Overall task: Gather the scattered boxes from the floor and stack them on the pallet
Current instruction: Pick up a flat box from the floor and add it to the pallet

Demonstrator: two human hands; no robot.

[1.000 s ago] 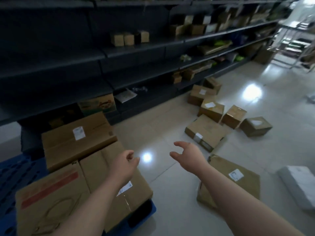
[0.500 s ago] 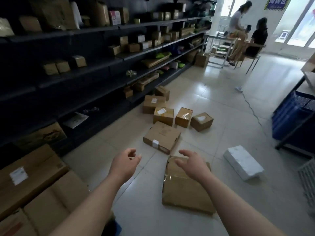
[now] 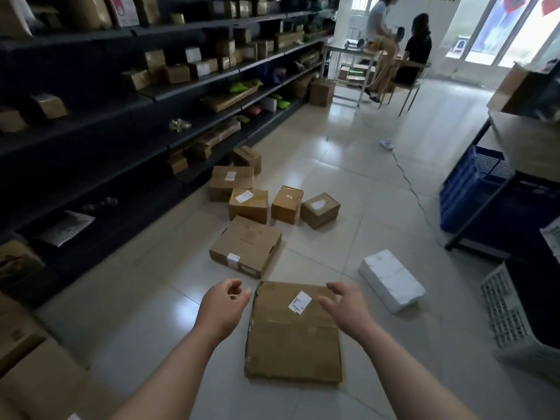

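Both hands, the left hand (image 3: 222,301) and right hand (image 3: 345,307), are hovering empty with fingers loosely spread, flanking the flat cardboard box (image 3: 292,331) lying between them, likely readying a 2-sided grip.

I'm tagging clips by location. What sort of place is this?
Probably a parcel depot or stockroom: long dark metal shelving loaded with small packages, labelled brown cardboard boxes scattered on the pale tiled floor, and a blue plastic crate at the right.
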